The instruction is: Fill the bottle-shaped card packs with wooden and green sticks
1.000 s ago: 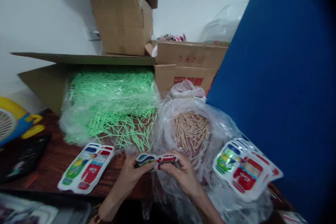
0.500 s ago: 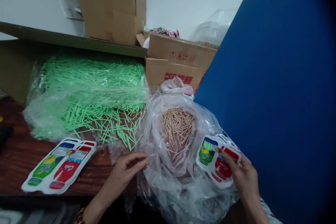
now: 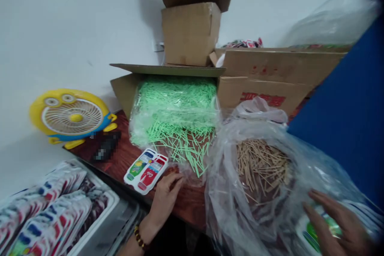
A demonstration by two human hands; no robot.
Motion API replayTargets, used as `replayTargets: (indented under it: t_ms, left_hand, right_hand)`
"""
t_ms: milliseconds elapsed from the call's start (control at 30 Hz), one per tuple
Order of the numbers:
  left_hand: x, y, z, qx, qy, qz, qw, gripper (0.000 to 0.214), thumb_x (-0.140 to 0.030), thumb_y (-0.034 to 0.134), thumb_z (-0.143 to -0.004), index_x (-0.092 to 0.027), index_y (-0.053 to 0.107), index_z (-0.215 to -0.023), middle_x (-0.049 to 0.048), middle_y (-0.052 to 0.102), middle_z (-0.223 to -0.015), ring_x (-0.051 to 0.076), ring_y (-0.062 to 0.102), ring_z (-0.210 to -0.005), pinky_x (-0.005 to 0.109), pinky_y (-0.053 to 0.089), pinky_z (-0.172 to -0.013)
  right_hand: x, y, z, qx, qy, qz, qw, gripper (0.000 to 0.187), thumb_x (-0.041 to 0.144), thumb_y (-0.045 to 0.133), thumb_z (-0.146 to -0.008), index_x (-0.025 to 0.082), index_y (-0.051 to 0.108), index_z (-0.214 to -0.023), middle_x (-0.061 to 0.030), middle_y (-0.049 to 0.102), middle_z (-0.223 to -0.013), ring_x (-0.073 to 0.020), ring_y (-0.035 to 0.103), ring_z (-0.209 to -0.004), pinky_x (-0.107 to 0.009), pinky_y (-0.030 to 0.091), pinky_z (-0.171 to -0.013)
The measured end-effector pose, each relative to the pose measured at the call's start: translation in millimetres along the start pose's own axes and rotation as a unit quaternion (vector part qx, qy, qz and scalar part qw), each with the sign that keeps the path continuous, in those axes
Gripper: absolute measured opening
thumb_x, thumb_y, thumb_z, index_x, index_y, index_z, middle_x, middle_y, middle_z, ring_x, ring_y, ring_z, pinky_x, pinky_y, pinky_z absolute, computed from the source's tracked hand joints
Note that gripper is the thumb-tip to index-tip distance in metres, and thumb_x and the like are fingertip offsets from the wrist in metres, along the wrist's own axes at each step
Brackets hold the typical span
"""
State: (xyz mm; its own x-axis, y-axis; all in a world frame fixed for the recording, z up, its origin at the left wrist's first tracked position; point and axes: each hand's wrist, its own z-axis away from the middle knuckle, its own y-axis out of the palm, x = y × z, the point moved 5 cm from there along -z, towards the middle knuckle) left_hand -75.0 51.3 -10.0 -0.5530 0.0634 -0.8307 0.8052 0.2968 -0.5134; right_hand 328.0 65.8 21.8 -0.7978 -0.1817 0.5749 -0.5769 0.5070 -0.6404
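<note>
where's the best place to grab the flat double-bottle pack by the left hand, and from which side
Probably by the long edge on the red bottle's side, coming from the right, where the left hand is beside it. The double-bottle pack lies flat on the table, so a thumb on top with fingers slipped under that edge should pinch it.

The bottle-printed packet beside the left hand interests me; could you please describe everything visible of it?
The packet looks glossy, plastic and white-edged, its outline following two bottles printed side by side: one green with a yellow patch and blue top, the other red with white lettering. It lies print up, aslant, near the front edge of the dark wooden table. The left hand is close beside it; whether they touch is unclear.
</note>
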Motion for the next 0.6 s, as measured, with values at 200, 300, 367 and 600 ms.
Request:
replayTargets:
  t_ms: [200, 300, 367, 600]
  left_hand:
    - [53.9, -84.2, -11.0, -0.126, -0.023, -0.153, 0.980, 0.026, -0.032, 0.052, -0.086, -0.020, 0.067, -0.103, 0.0091, 0.069, -0.102, 0.027, 0.059, -0.099, 0.042, 0.043, -0.090]
    - [70.3, -110.1, -16.4, -0.144, -0.054, -0.196, 0.969, 0.023, -0.033, 0.056, -0.083, -0.021, 0.069, -0.099, 0.0084, 0.069, -0.098, 0.030, 0.056, -0.096, 0.046, 0.040, -0.086]
    - [75.9, -114.1, -18.2, -0.136, -0.064, -0.221, 0.964, 0.023, -0.036, 0.059, -0.081, -0.023, 0.069, -0.097, 0.0077, 0.068, -0.099, 0.031, 0.054, -0.097, 0.046, 0.037, -0.085]
    - [92.0, -122.1, -24.6, -0.120, -0.123, -0.348, 0.922, 0.037, -0.045, 0.054, -0.084, -0.023, 0.062, -0.113, 0.0102, 0.061, -0.112, 0.031, 0.051, -0.101, 0.041, 0.038, -0.079]
  right_hand:
    - [156.2, 108.5, -12.5, 0.261, -0.151, -0.238, 0.923, 0.018, 0.030, 0.048, -0.091, 0.027, 0.063, -0.101, -0.0048, 0.064, -0.109, -0.0214, 0.059, -0.104, -0.035, 0.045, -0.091]
    - [203.0, 163.5, -31.6, 0.320, -0.174, -0.256, 0.896, 0.018, 0.026, 0.046, -0.092, 0.021, 0.063, -0.095, -0.0047, 0.066, -0.098, -0.0183, 0.061, -0.094, -0.029, 0.046, -0.083]
    - [214.9, 201.9, -46.4, 0.343, -0.189, -0.161, 0.906, 0.017, 0.021, 0.047, -0.090, 0.019, 0.064, -0.092, -0.0045, 0.066, -0.095, -0.0166, 0.061, -0.092, -0.026, 0.045, -0.082]
    - [181.4, 273.8, -82.4, 0.335, -0.130, 0.092, 0.929, 0.022, 0.019, 0.050, -0.086, 0.008, 0.066, -0.098, -0.0197, 0.063, -0.107, -0.0263, 0.057, -0.104, -0.034, 0.040, -0.088]
